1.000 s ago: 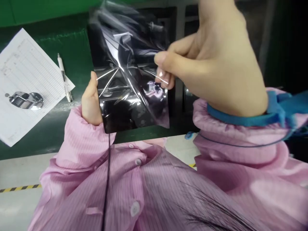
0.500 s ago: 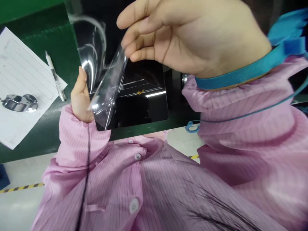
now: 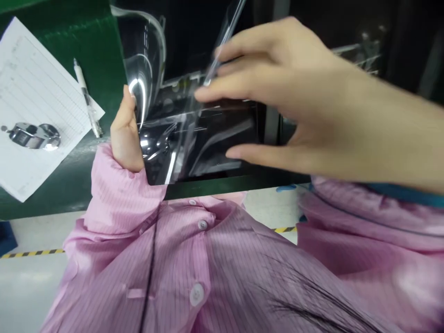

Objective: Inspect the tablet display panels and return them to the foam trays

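Plastic film [image 3: 180, 138], clear and glossy, lies in bends and highlights over a flat, shiny black surface [image 3: 222, 162], in front of the person in a pink striped smock [image 3: 180, 259]. Beside the film's left edge is the left hand [image 3: 125, 138], thumb upright; its other fingers are hidden, so I cannot tell how they close. Blurred, the right hand [image 3: 305, 101] reaches across from the right — thumb well apart from the spread fingers, whose tips are at the film's slanting edge, though whether they touch it I cannot tell. Left on the dark green tabletop [image 3: 93, 60], a silver metal counter [image 3: 33, 135] rests on a white ruled paper sheet [image 3: 27, 83], and a white-and-black pen [image 3: 85, 95] lies across the sheet's right corner.
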Available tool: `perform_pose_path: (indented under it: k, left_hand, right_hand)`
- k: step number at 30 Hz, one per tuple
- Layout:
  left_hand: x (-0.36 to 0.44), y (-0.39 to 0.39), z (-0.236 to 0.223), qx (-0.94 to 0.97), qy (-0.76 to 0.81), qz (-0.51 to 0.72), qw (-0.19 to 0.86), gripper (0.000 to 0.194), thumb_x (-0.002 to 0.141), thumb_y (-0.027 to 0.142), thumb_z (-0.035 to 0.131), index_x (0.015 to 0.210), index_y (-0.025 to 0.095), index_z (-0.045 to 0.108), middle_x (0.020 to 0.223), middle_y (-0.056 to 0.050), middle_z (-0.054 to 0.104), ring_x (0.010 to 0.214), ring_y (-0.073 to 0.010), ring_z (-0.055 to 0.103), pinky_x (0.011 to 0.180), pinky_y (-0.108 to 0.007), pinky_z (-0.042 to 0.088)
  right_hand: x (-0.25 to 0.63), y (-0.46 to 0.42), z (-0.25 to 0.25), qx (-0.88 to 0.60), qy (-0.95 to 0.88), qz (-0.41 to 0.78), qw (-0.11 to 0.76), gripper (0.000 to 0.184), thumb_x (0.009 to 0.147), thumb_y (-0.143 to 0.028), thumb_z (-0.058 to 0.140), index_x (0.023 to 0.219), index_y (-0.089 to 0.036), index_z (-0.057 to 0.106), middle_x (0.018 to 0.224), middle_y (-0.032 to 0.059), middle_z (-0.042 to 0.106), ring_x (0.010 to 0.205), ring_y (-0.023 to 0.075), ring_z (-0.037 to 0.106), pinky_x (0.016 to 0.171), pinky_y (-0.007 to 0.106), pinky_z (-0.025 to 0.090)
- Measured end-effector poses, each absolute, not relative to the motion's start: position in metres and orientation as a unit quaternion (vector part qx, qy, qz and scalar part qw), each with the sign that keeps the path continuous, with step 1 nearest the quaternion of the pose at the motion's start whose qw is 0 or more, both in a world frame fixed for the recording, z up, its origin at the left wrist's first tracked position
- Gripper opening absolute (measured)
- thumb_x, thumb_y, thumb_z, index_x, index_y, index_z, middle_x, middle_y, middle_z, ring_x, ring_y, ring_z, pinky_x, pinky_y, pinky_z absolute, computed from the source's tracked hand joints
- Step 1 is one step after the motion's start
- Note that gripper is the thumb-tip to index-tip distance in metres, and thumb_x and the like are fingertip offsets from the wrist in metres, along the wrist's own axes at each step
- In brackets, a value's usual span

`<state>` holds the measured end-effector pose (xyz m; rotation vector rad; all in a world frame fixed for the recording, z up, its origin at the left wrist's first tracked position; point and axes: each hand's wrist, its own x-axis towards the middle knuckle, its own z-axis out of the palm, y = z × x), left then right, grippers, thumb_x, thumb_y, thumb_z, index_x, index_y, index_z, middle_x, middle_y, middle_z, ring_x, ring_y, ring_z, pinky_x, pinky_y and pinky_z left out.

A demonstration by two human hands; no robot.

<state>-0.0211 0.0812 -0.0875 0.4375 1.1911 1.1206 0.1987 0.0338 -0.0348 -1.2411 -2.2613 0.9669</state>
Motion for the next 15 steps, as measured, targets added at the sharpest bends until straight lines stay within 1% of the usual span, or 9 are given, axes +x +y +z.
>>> perform_pose_path:
  k: [1,3,5,6,7,8,10,13,15]
  left_hand:
    - [-0.021,0.08,-0.088,0.209,0.514,0.497,0.667,0.046,0.107,0.025,0.042,0.15,0.01,0.046,0.165,0.0,0.039,0.158,-0.0153,0.024,0.125,-0.021,0.034]
    - [-0.023,0.077,-0.091,0.233,0.508,0.472,0.682,0.043,0.107,0.03,0.044,0.145,0.013,0.053,0.162,0.003,0.042,0.158,-0.0253,0.024,0.124,-0.035,0.04]
    - [-0.026,0.074,-0.094,0.248,0.516,0.464,0.676,0.042,0.104,0.033,0.05,0.141,0.016,0.057,0.161,0.005,0.042,0.155,-0.0326,0.026,0.119,-0.043,0.045]
    - [-0.027,0.074,-0.096,0.248,0.518,0.468,0.672,0.042,0.103,0.034,0.053,0.14,0.016,0.059,0.161,0.005,0.042,0.154,-0.0349,0.028,0.117,-0.045,0.046]
    - [-0.028,0.073,-0.097,0.245,0.511,0.472,0.675,0.042,0.101,0.035,0.055,0.139,0.016,0.059,0.161,0.004,0.042,0.153,-0.0372,0.029,0.115,-0.046,0.048]
    - [-0.029,0.073,-0.098,0.24,0.498,0.472,0.687,0.044,0.101,0.037,0.056,0.139,0.016,0.058,0.161,0.002,0.041,0.152,-0.039,0.029,0.113,-0.047,0.049]
    - [-0.029,0.072,-0.098,0.216,0.476,0.472,0.71,0.047,0.102,0.036,0.053,0.143,0.014,0.053,0.162,-0.002,0.041,0.151,-0.0412,0.03,0.11,-0.048,0.05]
    - [-0.029,0.071,-0.096,0.175,0.469,0.472,0.726,0.049,0.102,0.036,0.053,0.145,0.013,0.048,0.161,-0.004,0.042,0.15,-0.0414,0.032,0.109,-0.048,0.05]
    - [-0.029,0.071,-0.095,0.148,0.477,0.45,0.741,0.05,0.1,0.04,0.057,0.142,0.014,0.051,0.158,-0.003,0.047,0.148,-0.0412,0.035,0.11,-0.049,0.051]
  right_hand:
    - [0.197,0.026,-0.039,-0.449,-0.822,0.299,0.185,0.07,0.082,-0.023,0.078,0.145,-0.032,0.05,0.157,0.0051,0.03,0.152,0.0241,0.033,0.124,0.041,0.046]
    - [0.19,0.01,-0.044,-0.461,-0.842,0.209,0.185,0.065,0.085,-0.028,0.077,0.144,-0.03,0.052,0.166,0.0085,0.014,0.156,0.0339,0.024,0.124,0.056,0.043]
    - [0.18,-0.004,-0.047,-0.485,-0.85,0.117,0.17,0.059,0.086,-0.028,0.077,0.141,-0.029,0.055,0.17,0.0063,0.004,0.156,0.0419,0.018,0.125,0.069,0.032]
    - [0.175,-0.01,-0.048,-0.494,-0.851,0.073,0.165,0.055,0.086,-0.026,0.076,0.138,-0.029,0.057,0.171,0.0047,0.004,0.156,0.0435,0.017,0.126,0.072,0.026]
    - [0.172,-0.015,-0.049,-0.496,-0.851,0.037,0.165,0.051,0.086,-0.025,0.076,0.134,-0.029,0.06,0.172,0.0038,0.007,0.156,0.0436,0.019,0.127,0.072,0.024]
    - [0.169,-0.018,-0.051,-0.489,-0.855,0.012,0.171,0.047,0.086,-0.023,0.076,0.13,-0.028,0.063,0.171,0.0039,0.014,0.155,0.0427,0.023,0.127,0.071,0.025]
    - [0.166,-0.022,-0.054,-0.457,-0.869,-0.012,0.191,0.035,0.086,-0.021,0.076,0.119,-0.028,0.068,0.163,0.0027,0.037,0.15,0.0384,0.039,0.124,0.066,0.035]
    - [0.166,-0.021,-0.061,-0.441,-0.876,-0.005,0.197,0.021,0.087,-0.018,0.073,0.107,-0.025,0.071,0.133,0.0017,0.067,0.123,0.0295,0.067,0.113,0.057,0.051]
    - [0.166,-0.019,-0.065,-0.456,-0.862,-0.003,0.223,0.014,0.089,-0.016,0.071,0.103,-0.018,0.072,0.112,0.003,0.076,0.105,0.0246,0.074,0.095,0.043,0.062]
